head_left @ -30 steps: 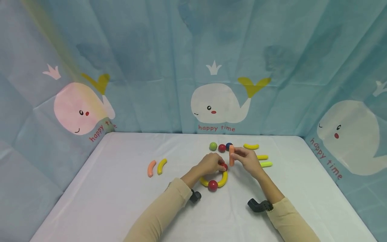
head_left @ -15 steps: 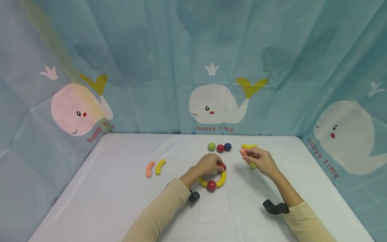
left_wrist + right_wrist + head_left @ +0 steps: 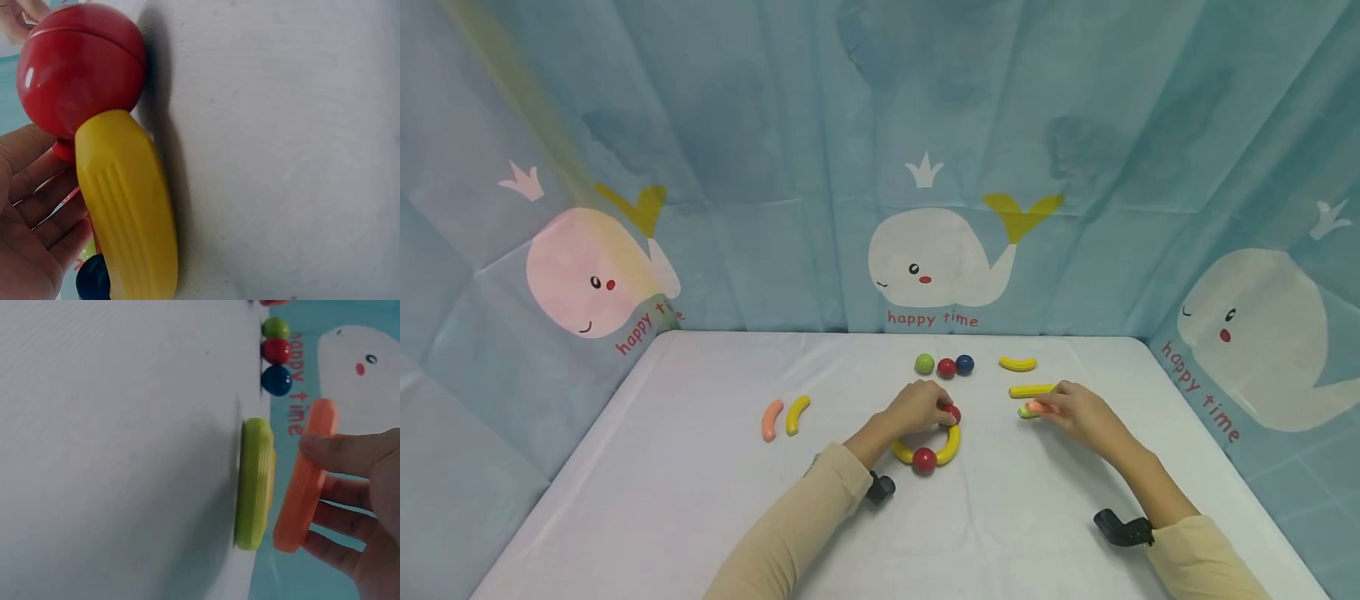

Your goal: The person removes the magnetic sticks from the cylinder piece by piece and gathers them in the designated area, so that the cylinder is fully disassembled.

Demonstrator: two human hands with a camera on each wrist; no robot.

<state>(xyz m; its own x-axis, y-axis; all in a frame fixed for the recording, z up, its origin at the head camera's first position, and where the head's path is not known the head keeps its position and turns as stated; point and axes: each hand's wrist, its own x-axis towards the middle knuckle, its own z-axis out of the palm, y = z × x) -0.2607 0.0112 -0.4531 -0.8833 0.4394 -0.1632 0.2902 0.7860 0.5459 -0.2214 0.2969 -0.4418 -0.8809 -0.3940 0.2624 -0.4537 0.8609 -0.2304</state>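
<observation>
My left hand [image 3: 917,406] pinches a red ball [image 3: 953,414] at the end of a curved yellow piece [image 3: 952,446]. That piece meets a nearer red ball [image 3: 924,461], with another yellow piece [image 3: 902,452] on its other side, partly behind the hand. In the left wrist view the nearer red ball [image 3: 81,69] and a yellow piece [image 3: 128,206] stand in front of the fingers. My right hand [image 3: 1086,417] holds an orange stick [image 3: 305,487] between thumb and fingers. It hovers by a lime-green stick [image 3: 253,487] lying on the table.
Behind the lime stick lie a straight yellow stick [image 3: 1030,391] and a curved yellow piece [image 3: 1018,364]. A green ball [image 3: 924,363], a red ball [image 3: 947,367] and a blue ball [image 3: 965,364] sit farther back. Leftward are curved orange [image 3: 772,420] and yellow [image 3: 797,415] pieces.
My right hand has carried the orange stick rightward from beside the left hand and lowered it toward the lime-green stick. The left hand keeps its hold on the red ball.
</observation>
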